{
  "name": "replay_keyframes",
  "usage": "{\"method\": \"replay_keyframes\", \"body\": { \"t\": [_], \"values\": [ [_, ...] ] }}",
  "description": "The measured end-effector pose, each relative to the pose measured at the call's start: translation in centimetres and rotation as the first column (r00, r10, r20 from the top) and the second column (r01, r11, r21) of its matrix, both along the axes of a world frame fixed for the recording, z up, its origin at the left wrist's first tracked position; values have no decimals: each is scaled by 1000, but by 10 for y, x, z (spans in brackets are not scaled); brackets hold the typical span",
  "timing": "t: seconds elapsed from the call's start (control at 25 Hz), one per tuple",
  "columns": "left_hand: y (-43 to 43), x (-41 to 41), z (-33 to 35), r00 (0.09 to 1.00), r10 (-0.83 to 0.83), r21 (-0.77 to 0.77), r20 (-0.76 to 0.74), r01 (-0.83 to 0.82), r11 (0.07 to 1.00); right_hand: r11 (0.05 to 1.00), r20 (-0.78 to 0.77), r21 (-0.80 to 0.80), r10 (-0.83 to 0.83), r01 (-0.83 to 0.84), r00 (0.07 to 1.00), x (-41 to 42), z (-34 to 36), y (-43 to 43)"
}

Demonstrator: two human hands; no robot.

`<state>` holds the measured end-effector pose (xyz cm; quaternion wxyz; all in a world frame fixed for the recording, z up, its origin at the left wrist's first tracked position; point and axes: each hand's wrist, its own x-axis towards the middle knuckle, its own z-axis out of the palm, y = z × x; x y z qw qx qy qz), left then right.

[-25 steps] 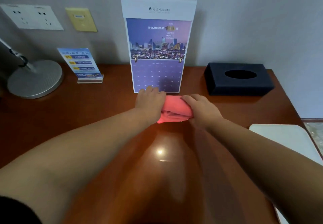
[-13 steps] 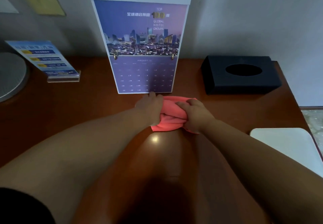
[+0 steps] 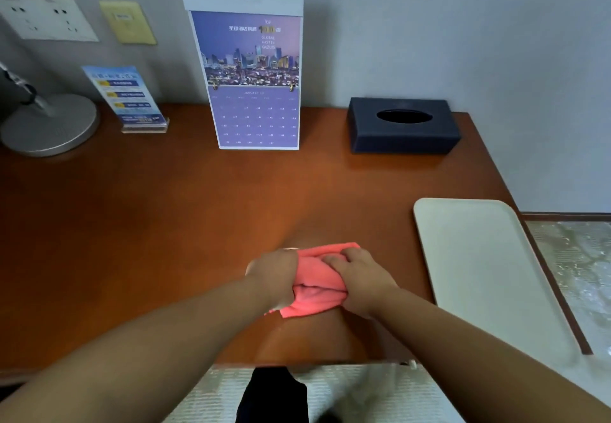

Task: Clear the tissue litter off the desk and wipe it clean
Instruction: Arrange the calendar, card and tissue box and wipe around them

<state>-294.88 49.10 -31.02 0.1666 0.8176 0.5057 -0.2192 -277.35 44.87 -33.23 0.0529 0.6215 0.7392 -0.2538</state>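
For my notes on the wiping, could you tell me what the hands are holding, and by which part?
The bunched pink cloth, on the desk: the left hand grips its left end, the right hand its right end.

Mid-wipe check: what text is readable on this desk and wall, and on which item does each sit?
"TOP": calendar, upper picture.
"GLOBAL HOTEL GROUPS": same picture, under "TOP".
"全球酒店集团": same picture, white line.
"JANUARY": above the calendar's date grid; the year and dates are too small to read.
Calendar's white header logo: blurred.
Blue leaflet: blurred.
Yellow wall plate: unreadable.
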Motion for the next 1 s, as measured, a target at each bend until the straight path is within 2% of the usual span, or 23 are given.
{"method": "replay_keyframes", "body": {
  "t": [0.24,0.32,0.44,0.52,0.68,0.84,1.0],
  "values": [
    [-104,19,-4,999,-22,-9,-24,22,1000,998,29,41,37,-38,999,21,-1,-107],
    [-130,28,2,994,-90,-79,-64,85,993,998,39,31,48,-49,998,28,-1,-133],
    [-163,46,6,967,-239,-278,-88,206,938,979,70,-99,185,-178,980,41,1,-167],
    [-159,56,9,969,-236,-301,-73,205,931,967,79,-176,199,-183,977,56,12,-170],
    [-85,77,38,988,-154,-158,13,154,975,998,81,-50,36,-32,996,88,54,-105],
    [20,89,81,987,-116,154,107,99,983,992,15,118,-36,34,999,102,87,3],
    [114,109,71,979,-39,245,203,-12,969,972,38,208,-122,112,992,121,80,105]
  ]
}}
